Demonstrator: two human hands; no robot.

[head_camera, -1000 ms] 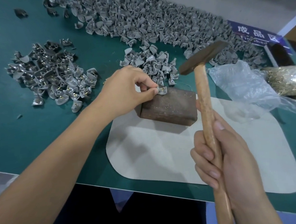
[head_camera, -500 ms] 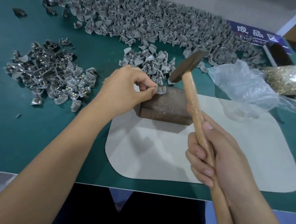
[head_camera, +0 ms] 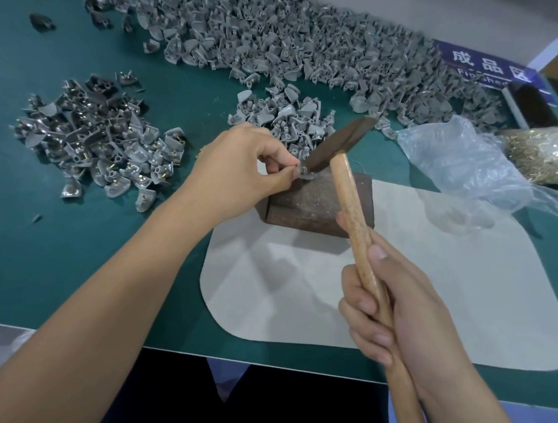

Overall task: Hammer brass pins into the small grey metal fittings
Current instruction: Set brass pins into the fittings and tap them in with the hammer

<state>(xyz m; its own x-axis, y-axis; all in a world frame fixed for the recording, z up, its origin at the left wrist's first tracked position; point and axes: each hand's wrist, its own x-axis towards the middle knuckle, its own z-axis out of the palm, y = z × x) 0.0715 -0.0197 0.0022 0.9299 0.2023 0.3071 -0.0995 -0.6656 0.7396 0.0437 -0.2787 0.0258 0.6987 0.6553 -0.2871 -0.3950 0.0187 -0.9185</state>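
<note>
Left hand (head_camera: 242,170) pinches fitting (head_camera: 306,175) on block (head_camera: 314,204), mid-bench; right hand (head_camera: 391,309) grips hammer (head_camera: 347,183), head touching fitting.

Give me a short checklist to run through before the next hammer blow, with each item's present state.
1. Fitting seated on the rusty block: ok.
2. Left hand pinches the fitting steady: ok.
3. Right hand grips the hammer handle firmly: ok.
4. Hammer face lined up over the fitting: ok.
5. Left fingertips clear of the hammer face: not ok, they lie right beside it.
6. Brass pin upright in its hole: cannot tell, hidden.
</note>
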